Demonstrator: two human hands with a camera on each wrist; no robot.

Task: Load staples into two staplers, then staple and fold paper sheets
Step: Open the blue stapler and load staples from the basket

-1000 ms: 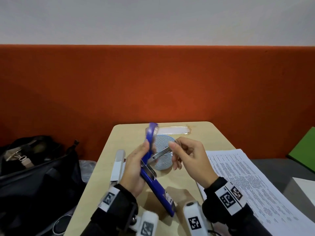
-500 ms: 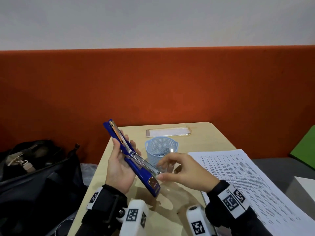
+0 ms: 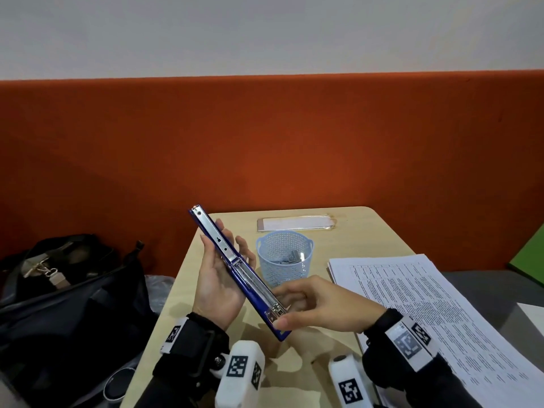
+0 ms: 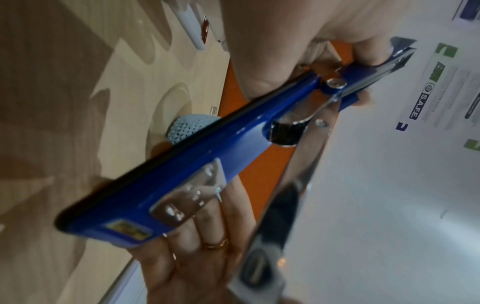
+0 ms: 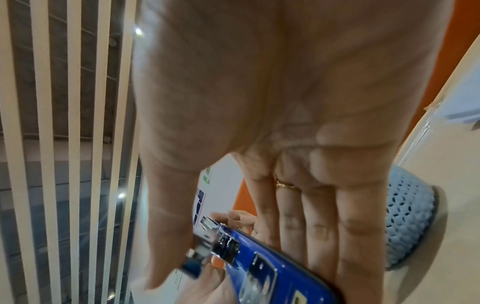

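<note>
A blue stapler [image 3: 235, 265] [image 4: 207, 160] [image 5: 272, 267] is folded open almost flat, its metal staple channel facing up, tilted above the table's left side. My left hand [image 3: 216, 275] [image 4: 285, 41] grips it near the hinge, fingers behind it. My right hand [image 3: 306, 304] [image 5: 259, 102] pinches the near end, thumb on the metal tip and fingers under the blue base. Behind it a pale blue basket [image 3: 284, 263] holds staple strips [image 3: 291, 256]. A stack of printed paper sheets [image 3: 426, 313] lies at the right.
A phone [image 3: 294, 223] lies at the far edge of the wooden table [image 3: 353, 231]. A black bag [image 3: 59, 290] sits left of the table. A white oblong object [image 4: 192, 26] lies on the table in the left wrist view.
The stapler went from half open and upright to laid open nearly flat. My left hand shifted left under it, and my right hand dropped from the metal arm to the near end.
</note>
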